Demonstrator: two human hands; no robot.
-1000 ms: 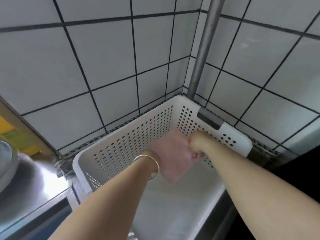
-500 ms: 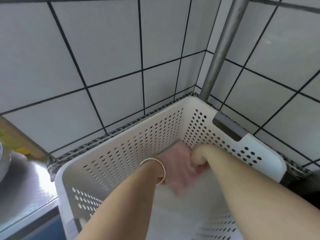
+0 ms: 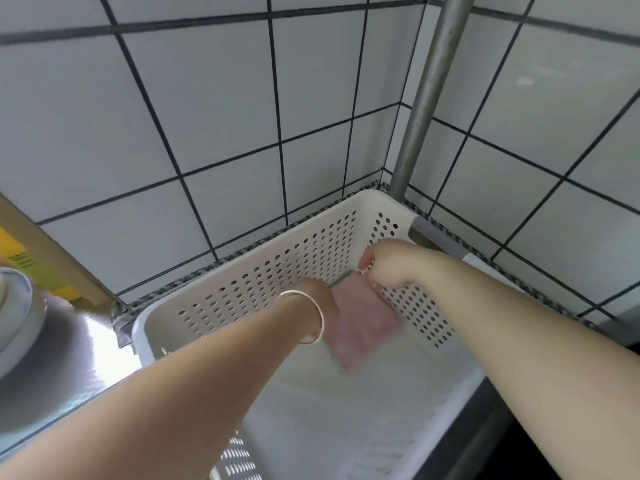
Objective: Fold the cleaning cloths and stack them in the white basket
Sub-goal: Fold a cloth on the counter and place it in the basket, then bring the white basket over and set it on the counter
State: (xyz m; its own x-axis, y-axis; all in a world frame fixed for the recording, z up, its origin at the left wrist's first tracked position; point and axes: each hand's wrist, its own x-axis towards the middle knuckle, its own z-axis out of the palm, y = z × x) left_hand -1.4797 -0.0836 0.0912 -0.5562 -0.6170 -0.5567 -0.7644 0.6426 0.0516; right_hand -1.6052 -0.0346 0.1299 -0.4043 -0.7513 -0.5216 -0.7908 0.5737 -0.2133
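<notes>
The placing step is in hand: both arms reach into the white basket (image 3: 242, 282), where a folded pink cloth (image 3: 363, 320) is held near the far corner. The right hand (image 3: 388, 265) pinches its upper edge; the left hand (image 3: 320, 299) is at its other side (fingers hidden, so its grip cannot be told). Next, probably, lay it flat on the basket floor and let go.

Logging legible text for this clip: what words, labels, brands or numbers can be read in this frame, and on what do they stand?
No text can be read.
Cardboard box at the left edge: a yellow label with dark marks, too blurred to read.
White basket, pink cloth, wall tiles and metal pole: no print visible.
</notes>
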